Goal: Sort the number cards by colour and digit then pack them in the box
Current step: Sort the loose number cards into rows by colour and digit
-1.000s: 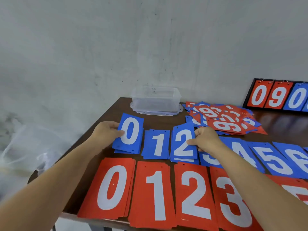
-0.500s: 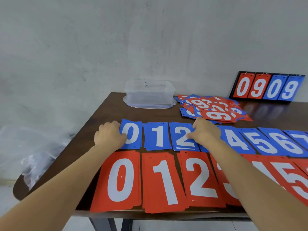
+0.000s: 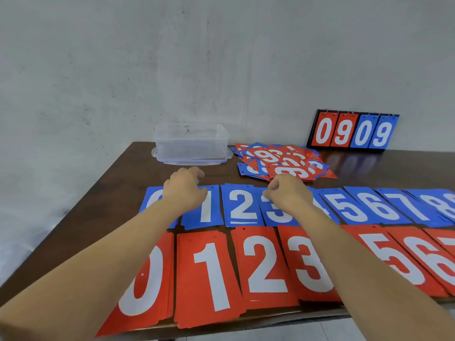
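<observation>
Big dark bench [image 3: 118, 193] first, polished enough to throw reflections at the back, and most of it is carpeted: the red row [image 3: 261, 264] nearest us climbs from 0 in thick, slightly fanned stacks, and the blue row [image 3: 357, 207] just behind does the same. And here's the change: a second ago the blue 0 stack [image 3: 151, 200] was tipped up in the left hand and the right was squaring the blue 2 stack [image 3: 242, 205]. Both now lie flat in line, so I'd call those digits tidied and the straightening is moving along. Behind them lies the loose pile [image 3: 283, 161] of mixed red and blue cards, unsorted (packing looks a way off). They're thin, stiff rectangles with punched top edges and bold white numerals. The clear plastic box [image 3: 192, 143], round-cornered and seemingly empty, sits at the far edge just beside that pile. The left hand [image 3: 184, 190] hovers where blue 0 meets 1, fingers loosely curled round nothing. The right hand [image 3: 289, 195] is over the blue 3 stack [image 3: 278, 215], fingertips bunched near its top edge. Pinching or merely touching? Can't tell.
</observation>
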The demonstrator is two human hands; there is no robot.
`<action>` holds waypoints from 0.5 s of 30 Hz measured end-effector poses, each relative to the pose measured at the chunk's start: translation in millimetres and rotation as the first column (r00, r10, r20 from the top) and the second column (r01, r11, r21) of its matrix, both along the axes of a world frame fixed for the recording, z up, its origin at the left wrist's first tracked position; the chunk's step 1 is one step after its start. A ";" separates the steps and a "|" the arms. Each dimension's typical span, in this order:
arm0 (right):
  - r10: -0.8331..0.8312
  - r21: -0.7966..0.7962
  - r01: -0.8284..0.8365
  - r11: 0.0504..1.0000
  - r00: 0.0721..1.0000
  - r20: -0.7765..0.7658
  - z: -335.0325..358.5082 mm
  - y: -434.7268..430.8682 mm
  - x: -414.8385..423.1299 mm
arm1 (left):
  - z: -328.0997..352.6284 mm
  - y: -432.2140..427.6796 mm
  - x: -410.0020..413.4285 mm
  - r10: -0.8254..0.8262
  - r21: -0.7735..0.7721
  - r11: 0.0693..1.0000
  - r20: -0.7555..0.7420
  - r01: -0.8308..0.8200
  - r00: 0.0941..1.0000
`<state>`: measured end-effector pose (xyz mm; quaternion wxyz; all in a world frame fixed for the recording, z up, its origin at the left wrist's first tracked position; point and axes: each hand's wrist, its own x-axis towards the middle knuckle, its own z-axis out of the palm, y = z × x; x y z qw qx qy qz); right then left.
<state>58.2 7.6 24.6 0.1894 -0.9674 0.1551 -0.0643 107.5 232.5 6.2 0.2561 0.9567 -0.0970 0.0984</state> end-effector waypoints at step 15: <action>-0.113 -0.015 0.112 0.994 0.992 -0.058 -9.4 -165.7 41.0 | 3.7 -120.6 44.0 0.018 0.016 1.000 -0.071 -0.017 0.997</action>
